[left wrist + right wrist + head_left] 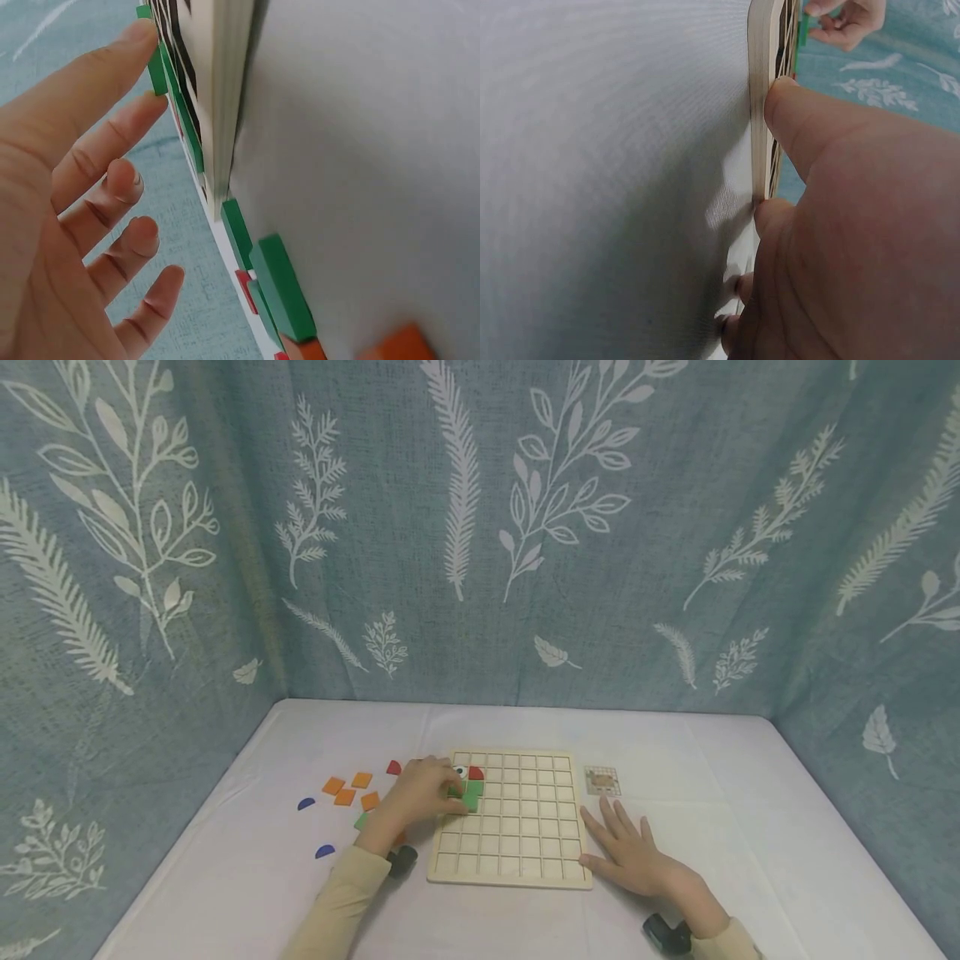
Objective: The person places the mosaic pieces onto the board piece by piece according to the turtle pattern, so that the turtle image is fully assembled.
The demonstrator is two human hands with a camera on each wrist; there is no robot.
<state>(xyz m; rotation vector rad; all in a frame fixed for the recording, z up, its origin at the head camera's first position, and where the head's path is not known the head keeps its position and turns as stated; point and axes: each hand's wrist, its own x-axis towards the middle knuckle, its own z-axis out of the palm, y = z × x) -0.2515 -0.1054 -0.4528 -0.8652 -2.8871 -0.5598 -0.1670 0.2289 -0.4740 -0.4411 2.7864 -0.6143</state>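
My left hand [422,792] reaches over the left side of a pale wooden grid board [521,862]. Thumb and index finger pinch a green square tile [156,71] just over the grid, while the other fingers are loosely bent. Beside it on the board lie more green tiles [472,800], a red quarter-round tile [476,773] and a white tile with an eye [461,772], partly covered by the fingers. With fingers spread, my right hand [636,858] rests at the board's right edge; its thumb touches the board's side [759,112].
Left of the board lie several orange square tiles [345,797], blue half-round tiles [325,852], a red tile [393,767] and green tiles [281,289] close to its edge. A small picture card [603,781] lies right of the board. A patterned curtain [517,652] stands behind the white table [675,752].
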